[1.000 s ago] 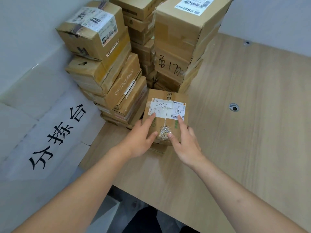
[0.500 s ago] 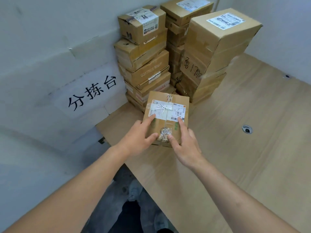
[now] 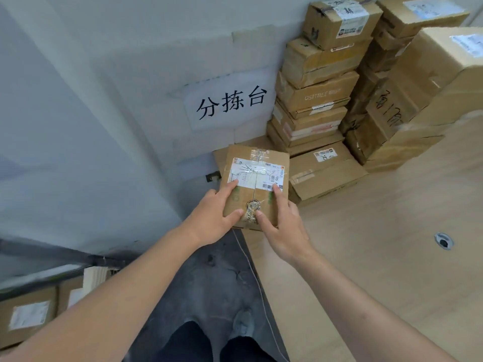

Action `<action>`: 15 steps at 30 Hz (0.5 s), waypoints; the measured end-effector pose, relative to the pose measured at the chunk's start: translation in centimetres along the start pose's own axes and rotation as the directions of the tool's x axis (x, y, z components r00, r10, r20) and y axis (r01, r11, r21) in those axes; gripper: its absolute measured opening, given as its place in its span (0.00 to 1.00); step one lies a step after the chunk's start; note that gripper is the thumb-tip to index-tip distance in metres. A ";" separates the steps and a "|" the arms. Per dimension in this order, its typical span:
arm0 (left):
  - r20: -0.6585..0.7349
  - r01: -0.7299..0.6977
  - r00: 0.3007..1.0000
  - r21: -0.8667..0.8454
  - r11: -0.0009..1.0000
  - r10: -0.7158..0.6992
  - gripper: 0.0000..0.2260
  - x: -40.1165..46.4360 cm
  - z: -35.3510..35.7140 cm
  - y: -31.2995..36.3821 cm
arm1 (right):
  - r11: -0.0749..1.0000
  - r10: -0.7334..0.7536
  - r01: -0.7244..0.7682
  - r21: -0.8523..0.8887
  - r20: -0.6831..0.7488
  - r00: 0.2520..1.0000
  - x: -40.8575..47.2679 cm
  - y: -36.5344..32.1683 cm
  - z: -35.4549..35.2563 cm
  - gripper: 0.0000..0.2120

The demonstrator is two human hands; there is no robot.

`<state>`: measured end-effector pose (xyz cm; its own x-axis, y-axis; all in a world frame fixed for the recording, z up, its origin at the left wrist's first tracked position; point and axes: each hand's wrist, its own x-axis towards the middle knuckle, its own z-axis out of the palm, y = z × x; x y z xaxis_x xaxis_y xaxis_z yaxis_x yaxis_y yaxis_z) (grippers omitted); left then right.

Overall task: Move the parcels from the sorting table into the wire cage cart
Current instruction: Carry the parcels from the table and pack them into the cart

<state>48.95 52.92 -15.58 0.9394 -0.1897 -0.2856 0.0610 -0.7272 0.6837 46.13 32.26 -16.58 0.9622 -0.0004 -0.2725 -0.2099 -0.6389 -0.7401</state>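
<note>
A small cardboard parcel [image 3: 257, 163] with a white shipping label is held off the wooden sorting table [image 3: 379, 257], over its left edge. My left hand [image 3: 213, 218] grips the parcel's near left corner, thumb on top. My right hand [image 3: 283, 226] grips its near right side, with thumb and forefinger lying on the top face. At the bottom left a dark rail [image 3: 52, 267] of what may be the cart crosses above several parcels [image 3: 28, 317] lying below it.
Tall stacks of cardboard boxes [image 3: 318, 82] fill the table's far corner against the wall, with a flat box [image 3: 326, 173] in front. A paper sign [image 3: 230, 103] hangs on the wall. A cable hole [image 3: 443, 241] sits in the tabletop. My feet stand on the grey floor [image 3: 217, 270].
The parcel has been lifted from the table and carried left past its edge with both hands. My view has swung left, bringing the floor and the boxes at bottom left into sight.
</note>
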 end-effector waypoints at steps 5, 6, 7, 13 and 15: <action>-0.048 0.090 0.995 -0.050 0.995 -0.093 0.34 -4.8 -1.1 -4.1 | 0.994 -0.065 0.072 -0.078 0.088 0.994 -1.9 -1.9 4.2 0.38; -0.053 0.104 0.993 -0.063 0.993 -0.107 0.34 -5.8 -1.2 -5.0 | 0.993 -0.076 0.085 -0.087 0.109 0.991 -2.4 -2.3 5.1 0.38; -0.057 0.117 0.991 -0.074 0.990 -0.122 0.34 -6.9 -1.4 -5.9 | 0.991 -0.082 0.095 -0.097 0.131 0.988 -3.0 -2.6 6.1 0.38; -0.061 0.195 0.977 -0.151 0.969 -0.206 0.35 -14.1 -2.1 -11.7 | 0.974 -0.116 0.159 -0.164 0.245 0.962 -7.5 -5.0 11.9 0.38; -0.076 0.224 0.968 -0.162 0.961 -0.238 0.35 -16.9 -2.3 -13.4 | 0.972 -0.112 0.168 -0.167 0.299 0.948 -9.2 -5.9 13.8 0.38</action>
<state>33.06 67.38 -18.44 0.9208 0.0399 -0.3880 0.3234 -0.6343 0.7022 36.07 46.69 -18.19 0.8831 0.3015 -0.3594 -0.0135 -0.7495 -0.6619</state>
